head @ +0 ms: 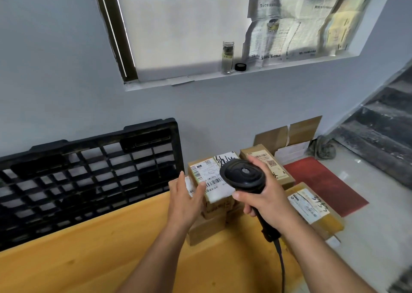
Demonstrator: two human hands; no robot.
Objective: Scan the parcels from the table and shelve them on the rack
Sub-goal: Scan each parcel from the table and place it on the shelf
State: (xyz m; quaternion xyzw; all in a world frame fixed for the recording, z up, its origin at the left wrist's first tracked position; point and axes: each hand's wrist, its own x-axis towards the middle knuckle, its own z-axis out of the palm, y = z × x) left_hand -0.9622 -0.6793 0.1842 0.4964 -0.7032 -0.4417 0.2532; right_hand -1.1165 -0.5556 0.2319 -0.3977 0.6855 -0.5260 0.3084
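The right hand (267, 201) grips a black corded barcode scanner (244, 174), aimed at the label of the brown cardboard parcel (215, 192) at the far edge of the yellow wooden counter (89, 248). The left hand (184, 196), fingers straight, apparently steadies the parcel's side.

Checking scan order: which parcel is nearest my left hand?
The parcel with the large white barcode label, beside your left hand; the rear parcel and far-right parcel lie right of the scanner.

The left hand (185, 201) and right hand (267, 194) are bare, as are the left forearm (153, 261) and right forearm (321, 257); the right thumbnail (236, 196) is short and plain.
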